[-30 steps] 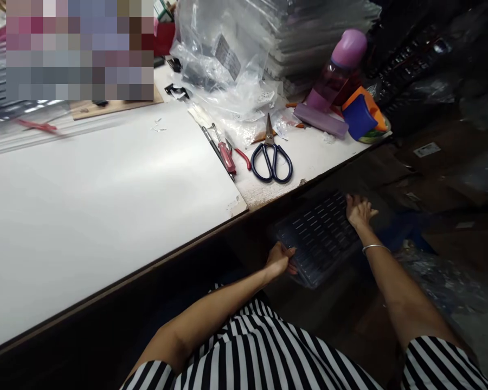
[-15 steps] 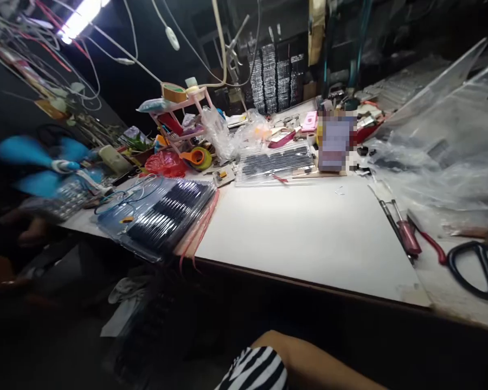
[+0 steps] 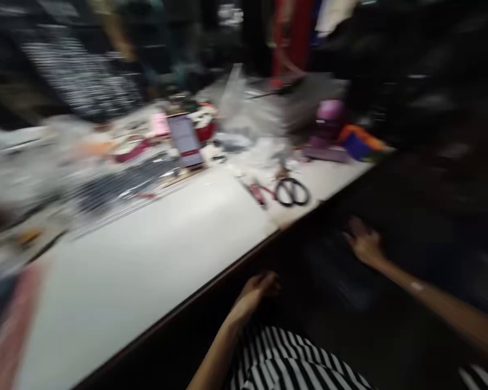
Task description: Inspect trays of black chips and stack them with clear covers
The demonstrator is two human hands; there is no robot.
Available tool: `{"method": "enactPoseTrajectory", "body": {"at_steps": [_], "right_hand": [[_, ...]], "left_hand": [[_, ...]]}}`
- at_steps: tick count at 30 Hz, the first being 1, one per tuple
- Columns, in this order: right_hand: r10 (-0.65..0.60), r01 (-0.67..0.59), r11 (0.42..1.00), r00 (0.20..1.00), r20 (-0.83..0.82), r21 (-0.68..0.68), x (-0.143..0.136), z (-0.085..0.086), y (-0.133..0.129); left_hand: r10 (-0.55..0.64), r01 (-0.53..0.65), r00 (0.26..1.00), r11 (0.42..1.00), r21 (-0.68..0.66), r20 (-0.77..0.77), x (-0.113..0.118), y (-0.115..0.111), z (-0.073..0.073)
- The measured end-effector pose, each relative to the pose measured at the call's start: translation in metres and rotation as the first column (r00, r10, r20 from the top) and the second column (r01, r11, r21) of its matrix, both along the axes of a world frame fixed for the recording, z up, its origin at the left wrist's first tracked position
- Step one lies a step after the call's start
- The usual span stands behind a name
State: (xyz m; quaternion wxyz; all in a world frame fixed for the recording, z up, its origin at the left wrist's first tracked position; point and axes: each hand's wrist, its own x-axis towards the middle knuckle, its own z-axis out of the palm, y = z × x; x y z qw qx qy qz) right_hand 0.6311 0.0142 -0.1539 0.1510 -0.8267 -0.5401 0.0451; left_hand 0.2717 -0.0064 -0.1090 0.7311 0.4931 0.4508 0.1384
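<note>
My left hand (image 3: pixel 255 292) hovers above my striped clothing (image 3: pixel 288 357), just below the front edge of the white worktable (image 3: pixel 158 260). Its fingers look loosely bent, but motion smears them, and I see no object in them. Out to the right, past the table edge, my right hand (image 3: pixel 365 245) reaches into the dark with thumb and fingers apart. A dim, bluish, see-through shape (image 3: pixel 345 276) lies below it; whether the hand touches it I cannot tell. Nearest on the tabletop are black-handled scissors (image 3: pixel 291 192) and a red-handled tool (image 3: pixel 257 194).
A phone (image 3: pixel 186 140) leans upright at the table's back. Clear plastic bags (image 3: pixel 252 108) pile up behind the scissors. Dark rods in a clear pack (image 3: pixel 122 184) lie at the left. A purple object (image 3: pixel 329 122) and an orange-and-blue item (image 3: pixel 360 142) stand at the right end.
The view has swung to the right, so the fan and shelf have left it and the table's right end shows. Both hands have come into sight below the table edge.
</note>
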Motion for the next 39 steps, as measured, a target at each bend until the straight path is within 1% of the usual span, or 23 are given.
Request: {"method": "enactPoseTrajectory", "body": {"at_steps": [1,2,3,4,6,10,15,18,21,25,27,32,35,39], "right_hand": [[-0.055,0.054,0.998,0.998,0.034,0.009,0.017,0.001,-0.033],[-0.085,0.084,0.996,0.994,0.066,0.021,0.028,0.002,-0.057],[-0.103,0.100,0.994,0.991,0.089,0.030,0.035,0.001,-0.072],[-0.105,0.101,0.994,0.989,0.108,0.040,0.041,-0.001,-0.079],[-0.085,0.078,0.995,0.988,0.132,0.056,0.047,-0.006,-0.078],[-0.018,0.008,0.998,0.989,0.149,0.070,0.047,-0.013,-0.068],[0.010,-0.020,0.998,0.990,0.141,0.065,0.046,-0.014,-0.072],[0.004,-0.013,0.997,0.991,0.133,0.071,0.046,-0.012,-0.072],[-0.002,-0.006,0.997,0.993,0.116,0.072,0.044,-0.010,-0.070],[-0.002,-0.004,0.998,0.996,0.093,0.057,0.043,-0.008,-0.070],[0.003,-0.007,0.999,0.996,0.086,0.041,0.043,-0.008,-0.070],[0.026,-0.027,1.000,0.997,0.079,0.014,0.045,-0.007,-0.071],[0.029,-0.031,0.999,0.997,0.078,0.018,0.045,-0.008,-0.070],[0.011,-0.015,0.999,0.997,0.075,0.046,0.044,-0.009,-0.070]], "left_hand": [[-0.047,0.047,0.999,0.999,0.016,-0.020,0.013,0.009,-0.007],[-0.090,0.092,0.995,0.995,0.040,-0.033,0.028,0.018,-0.013],[-0.126,0.128,0.991,0.989,0.071,-0.042,0.045,0.027,-0.019],[-0.152,0.157,0.987,0.982,0.109,-0.046,0.063,0.035,-0.023],[-0.181,0.187,0.982,0.963,0.193,-0.048,0.097,0.049,-0.029],[-0.177,0.188,0.982,0.925,0.329,-0.063,0.158,0.069,-0.036],[-0.214,0.230,0.973,0.884,0.406,-0.085,0.228,0.082,-0.041],[-0.255,0.267,0.963,0.862,0.431,-0.085,0.258,0.085,-0.038],[-0.293,0.295,0.953,0.842,0.451,-0.076,0.273,0.086,-0.035],[-0.338,0.327,0.939,0.815,0.479,-0.067,0.277,0.082,-0.033],[-0.330,0.328,0.940,0.809,0.487,-0.086,0.279,0.081,-0.035],[-0.257,0.313,0.949,0.829,0.463,-0.182,0.284,0.086,-0.046],[-0.255,0.326,0.942,0.844,0.426,-0.217,0.285,0.090,-0.051],[-0.267,0.343,0.935,0.852,0.396,-0.235,0.288,0.096,-0.052]]}}
